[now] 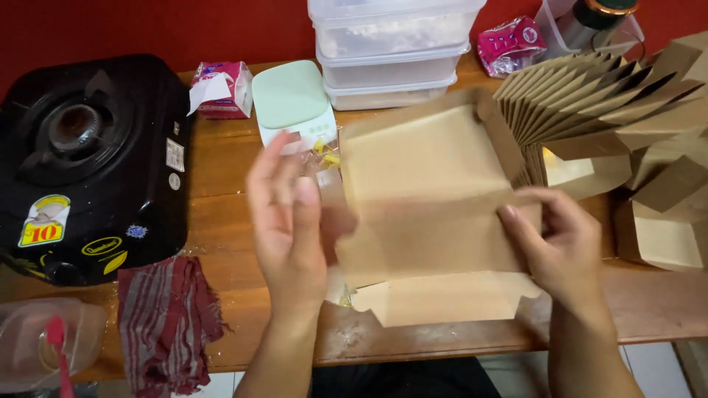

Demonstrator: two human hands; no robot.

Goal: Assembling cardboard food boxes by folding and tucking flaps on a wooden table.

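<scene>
I hold a flat brown cardboard box blank [428, 199] over the wooden table [221, 199]. My left hand [291, 221] grips its left edge, fingers raised. Along the right edge, my right hand [557, 239] pinches a fold with the thumb on top. One flap hangs down toward the table's front edge. A small clear packet with yellow bits [324, 151] lies just behind my left hand.
A black gas stove [88, 162] sits at the left, a red striped cloth [168, 317] in front of it. A pale green kitchen scale [293, 103], stacked clear containers [391, 51], pink packets [221, 88] and a fanned stack of brown boxes [590, 96] line the back and right.
</scene>
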